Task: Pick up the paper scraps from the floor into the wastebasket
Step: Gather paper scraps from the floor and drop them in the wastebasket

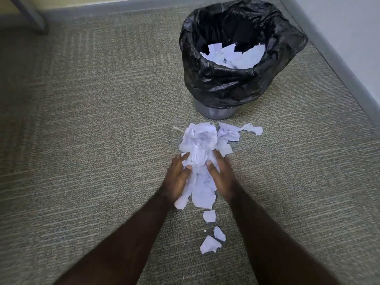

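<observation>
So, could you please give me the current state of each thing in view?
Wastebasket: upright, black liner, scraps inside.
Paper pile: on the carpet, pressed between both hands.
Loose scraps: on the carpet, untouched.
Left hand: open, against pile.
Right hand: open, against pile.

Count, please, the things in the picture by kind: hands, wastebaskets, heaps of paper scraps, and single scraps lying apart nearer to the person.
Hands: 2, left hand and right hand
Wastebasket: 1
Heap of paper scraps: 1
Single scraps lying apart: 3
Total: 7
</observation>
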{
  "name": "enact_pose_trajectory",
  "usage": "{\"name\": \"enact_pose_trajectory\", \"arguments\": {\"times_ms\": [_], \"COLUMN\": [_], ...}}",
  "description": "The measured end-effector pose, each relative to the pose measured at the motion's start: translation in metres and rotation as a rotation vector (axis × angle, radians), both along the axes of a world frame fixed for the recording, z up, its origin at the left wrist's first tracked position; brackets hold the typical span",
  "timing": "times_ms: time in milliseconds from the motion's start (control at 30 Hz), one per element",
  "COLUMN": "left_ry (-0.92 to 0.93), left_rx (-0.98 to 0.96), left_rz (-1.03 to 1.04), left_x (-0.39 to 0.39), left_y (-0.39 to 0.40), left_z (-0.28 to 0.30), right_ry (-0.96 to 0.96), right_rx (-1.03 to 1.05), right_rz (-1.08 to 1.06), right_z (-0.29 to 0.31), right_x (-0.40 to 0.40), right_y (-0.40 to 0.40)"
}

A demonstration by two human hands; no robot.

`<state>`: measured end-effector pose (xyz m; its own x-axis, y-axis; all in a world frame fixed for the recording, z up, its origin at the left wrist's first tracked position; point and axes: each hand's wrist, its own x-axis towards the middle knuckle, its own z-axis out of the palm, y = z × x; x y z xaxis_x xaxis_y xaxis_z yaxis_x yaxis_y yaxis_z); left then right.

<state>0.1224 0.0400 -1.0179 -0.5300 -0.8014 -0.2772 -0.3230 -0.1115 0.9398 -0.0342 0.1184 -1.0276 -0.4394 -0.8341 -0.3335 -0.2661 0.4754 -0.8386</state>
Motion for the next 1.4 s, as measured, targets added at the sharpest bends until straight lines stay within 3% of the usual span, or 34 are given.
{"name": "enact_pose_trajectory", "arguments": {"times_ms": [233,500,633,1033,1400], "left_ry": [0.126,0.285,0.355,0.428,0.47], "left_rx": [0.168,0.476,0.541,0.477,0.141], "left_rz": [-0.01,0.177,0.21,0.137,0.096], "left_x": [-0.012,-0.025,-0.027,-0.037,-0.057], "left_y": [0.032,0.062,0.072,0.082,0.026], "left_z": [0.013,0.024,0.034,0.087,0.186], "right_ry": [-0.191,-0.42,-0.477,-0.551,-0.523], "right_rx": [-0.133,-0.225,-0.252,-0.401,-0.622], "right_rz": [-0.055,-0.283,-0.338,-0.345,-0.233], "right_z": [0.007,0.026,0.035,0.075,0.165], "right_x": [0.044,0.074,0.079,0.067,0.044], "right_y": [0.007,0.018,0.023,0.03,-0.036]}}
